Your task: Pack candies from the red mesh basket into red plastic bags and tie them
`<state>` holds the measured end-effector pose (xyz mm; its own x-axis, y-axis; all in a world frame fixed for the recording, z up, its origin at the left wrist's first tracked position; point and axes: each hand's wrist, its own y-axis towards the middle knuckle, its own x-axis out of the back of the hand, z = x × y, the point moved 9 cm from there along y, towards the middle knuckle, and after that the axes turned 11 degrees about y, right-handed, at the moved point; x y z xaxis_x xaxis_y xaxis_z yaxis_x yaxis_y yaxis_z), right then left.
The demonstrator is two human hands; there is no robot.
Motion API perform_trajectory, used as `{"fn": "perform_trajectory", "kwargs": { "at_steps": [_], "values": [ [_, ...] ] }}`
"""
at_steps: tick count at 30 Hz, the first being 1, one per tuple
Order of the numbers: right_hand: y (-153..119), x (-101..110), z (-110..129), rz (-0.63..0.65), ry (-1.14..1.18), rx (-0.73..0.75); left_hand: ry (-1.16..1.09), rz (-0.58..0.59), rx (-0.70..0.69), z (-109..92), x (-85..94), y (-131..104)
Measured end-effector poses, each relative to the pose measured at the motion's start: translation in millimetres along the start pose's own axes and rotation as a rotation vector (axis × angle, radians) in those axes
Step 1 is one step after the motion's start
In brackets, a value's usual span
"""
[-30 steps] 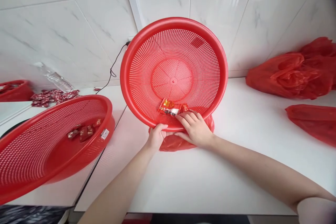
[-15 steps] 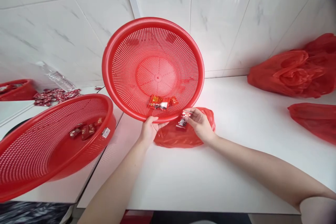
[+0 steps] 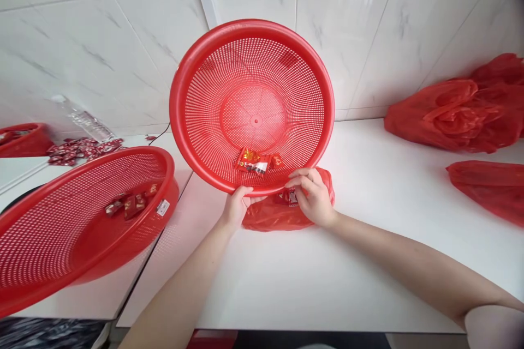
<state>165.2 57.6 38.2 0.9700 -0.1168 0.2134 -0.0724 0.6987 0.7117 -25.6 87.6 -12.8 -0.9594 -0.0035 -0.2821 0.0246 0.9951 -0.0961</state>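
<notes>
Mid basket [image 3: 254,30] tilted, pkts [image 3: 256,163] low inside; L hand [image 3: 236,208] grips its rim [image 3: 204,173], R hand [image 3: 314,197] nr rim, bag [image 3: 278,221] below.

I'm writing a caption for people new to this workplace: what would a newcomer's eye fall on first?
Probably the big red basket in the centre, its open mouth facing the camera and a few shiny packets low inside. The left hand grips its lower rim, while the right hand is over a red plastic bag just below. Another red basket stands at the left.
</notes>
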Motion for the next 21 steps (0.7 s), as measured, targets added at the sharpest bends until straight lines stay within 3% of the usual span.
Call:
{"fn": "perform_trajectory", "kwargs": {
  "at_steps": [6, 12, 16, 21],
  "values": [
    [-1, -19, 20, 0.259, -0.209, 0.145, 0.061, 0.086, 0.107, 11, -11.9, -9],
    [-3, -37, 1, 0.428, -0.325, 0.0, 0.143, 0.211, 0.114, 23, -21.1, -19],
    [-4, -38, -9, 0.453, -0.209, -0.08, 0.177, 0.248, 0.154, 31, -25.5, -24],
    [8, -27, -16, 0.393, 0.002, -0.194, 0.133, 0.231, 0.16, 32, -25.2, -22]
  ]
}}
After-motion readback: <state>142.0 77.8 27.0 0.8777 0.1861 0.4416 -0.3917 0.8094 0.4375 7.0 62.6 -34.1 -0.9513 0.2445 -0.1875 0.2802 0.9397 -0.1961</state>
